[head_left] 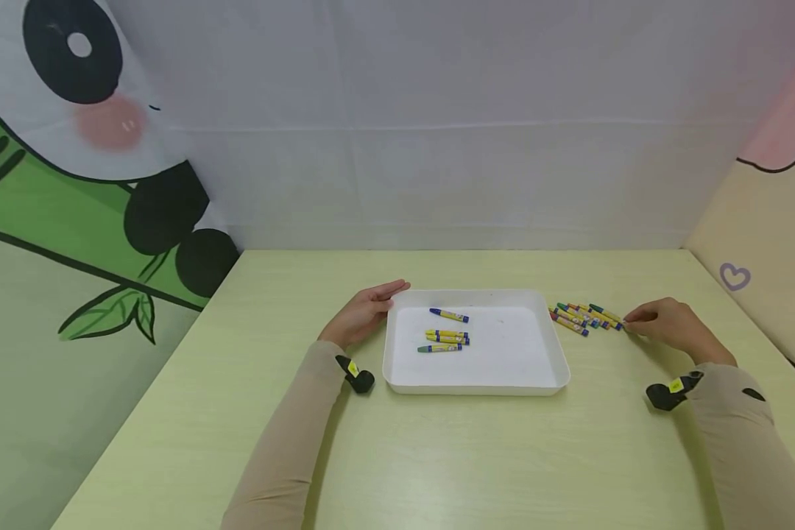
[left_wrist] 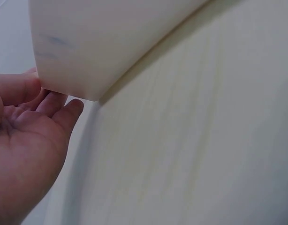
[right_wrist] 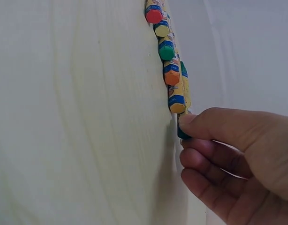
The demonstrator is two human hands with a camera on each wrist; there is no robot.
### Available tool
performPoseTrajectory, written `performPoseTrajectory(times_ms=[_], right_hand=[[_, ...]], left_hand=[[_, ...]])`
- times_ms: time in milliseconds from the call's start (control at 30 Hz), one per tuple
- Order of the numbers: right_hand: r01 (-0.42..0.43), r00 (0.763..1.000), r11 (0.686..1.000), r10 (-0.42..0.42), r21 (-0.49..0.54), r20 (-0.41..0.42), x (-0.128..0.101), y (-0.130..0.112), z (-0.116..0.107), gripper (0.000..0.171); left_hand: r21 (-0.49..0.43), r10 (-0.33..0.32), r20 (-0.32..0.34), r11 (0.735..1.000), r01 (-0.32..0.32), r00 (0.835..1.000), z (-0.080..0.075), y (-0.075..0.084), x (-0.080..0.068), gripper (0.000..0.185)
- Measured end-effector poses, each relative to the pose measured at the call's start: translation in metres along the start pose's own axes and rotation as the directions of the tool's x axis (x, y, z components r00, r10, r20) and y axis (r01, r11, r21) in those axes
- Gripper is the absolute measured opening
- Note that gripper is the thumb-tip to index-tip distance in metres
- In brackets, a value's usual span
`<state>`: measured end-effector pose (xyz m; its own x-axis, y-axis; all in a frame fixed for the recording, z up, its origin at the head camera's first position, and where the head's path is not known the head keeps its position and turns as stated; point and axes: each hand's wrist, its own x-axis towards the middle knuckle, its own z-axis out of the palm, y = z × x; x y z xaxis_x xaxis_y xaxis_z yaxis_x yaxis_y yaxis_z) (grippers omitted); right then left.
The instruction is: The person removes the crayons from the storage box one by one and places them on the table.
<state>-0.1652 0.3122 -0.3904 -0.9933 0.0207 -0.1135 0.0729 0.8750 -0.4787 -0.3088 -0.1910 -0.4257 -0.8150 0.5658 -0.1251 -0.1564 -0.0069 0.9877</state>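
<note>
While the left hand (head_left: 364, 313) rests flat on the pale green table (head_left: 437, 456) with its straight fingers laid together against the far left corner of the white tray (head_left: 477, 386), the right hand (head_left: 669, 327) sits to the right of a row of crayons (head_left: 586, 316) lying on the table just beside the tray's far right corner. From the right wrist view, the thumb and curled fingers (right_wrist: 205, 161) pinch the end of a dark green crayon (right_wrist: 182, 133) at the near end of that row, whose red, yellow, green and orange butts lie side by side. Inside the tray lie four more crayons (head_left: 445, 337): one blue-tipped alone toward the far side, three stacked close together nearer the middle left. Behind the table hangs a white cloth backdrop (head_left: 437, 110), with a panda print (head_left: 79, 88) at left.
</note>
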Motion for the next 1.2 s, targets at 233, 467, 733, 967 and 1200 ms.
performPoseTrajectory(times_ms=[233, 467, 733, 967, 1200], right_hand=[[-0.014, 1.000, 1.000, 0.014, 0.004, 0.010, 0.0009, 0.0001, -0.0002, 0.034], [-0.008, 1.000, 1.000, 0.008, 0.010, 0.016, -0.0002, -0.0002, -0.0001, 0.033], [0.008, 1.000, 1.000, -0.009, 0.018, 0.025, -0.0021, -0.0008, -0.0002, 0.037], [0.020, 1.000, 1.000, -0.020, 0.025, 0.023, -0.0028, -0.0015, -0.0011, 0.039], [0.053, 0.999, 0.998, -0.053, 0.015, 0.002, -0.0019, -0.0053, -0.0034, 0.040]], left_hand=[[0.006, 0.003, -0.003, 1.000, -0.002, 1.000, 0.0003, 0.0001, -0.0003, 0.048], [0.013, 0.005, 0.003, 1.000, -0.005, 1.000, 0.0002, 0.0009, -0.0006, 0.048], [0.021, 0.013, 0.010, 1.000, -0.014, 1.000, -0.0007, -0.0007, 0.0011, 0.048], [0.024, 0.016, 0.005, 1.000, -0.016, 1.000, -0.0005, -0.0005, 0.0009, 0.049], [0.014, 0.018, 0.009, 1.000, -0.018, 1.000, 0.0009, 0.0001, 0.0002, 0.049]])
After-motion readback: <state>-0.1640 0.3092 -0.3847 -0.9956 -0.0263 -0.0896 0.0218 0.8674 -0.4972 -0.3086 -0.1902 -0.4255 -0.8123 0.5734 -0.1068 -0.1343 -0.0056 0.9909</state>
